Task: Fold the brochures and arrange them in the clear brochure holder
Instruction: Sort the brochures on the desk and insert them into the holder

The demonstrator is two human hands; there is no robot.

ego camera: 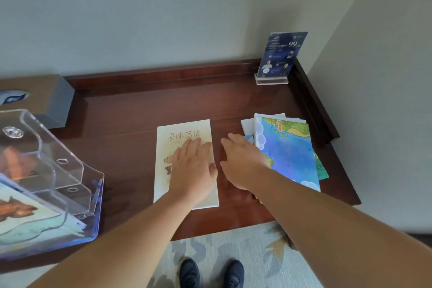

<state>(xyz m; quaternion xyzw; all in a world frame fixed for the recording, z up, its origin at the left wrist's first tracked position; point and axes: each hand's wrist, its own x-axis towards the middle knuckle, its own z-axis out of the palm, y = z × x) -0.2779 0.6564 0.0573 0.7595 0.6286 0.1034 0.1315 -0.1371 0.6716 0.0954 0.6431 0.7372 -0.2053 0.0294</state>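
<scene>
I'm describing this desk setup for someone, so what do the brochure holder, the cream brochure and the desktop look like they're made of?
Brochure holder: clear rigid plastic, likely acrylic; see-through tiers with glinting edges.
Cream brochure under the left hand: matte paper or thin card, lying flat without glare.
Desktop: dark reddish wood or veneer, glossy, with soft reflections.

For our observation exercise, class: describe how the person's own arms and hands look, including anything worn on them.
Both arms are bare up to the frame edge; no sleeves show. The left hand and right hand wear no gloves, and no rings, watch or bracelets are visible. The fingers are unadorned, with no markings to be seen.
</scene>
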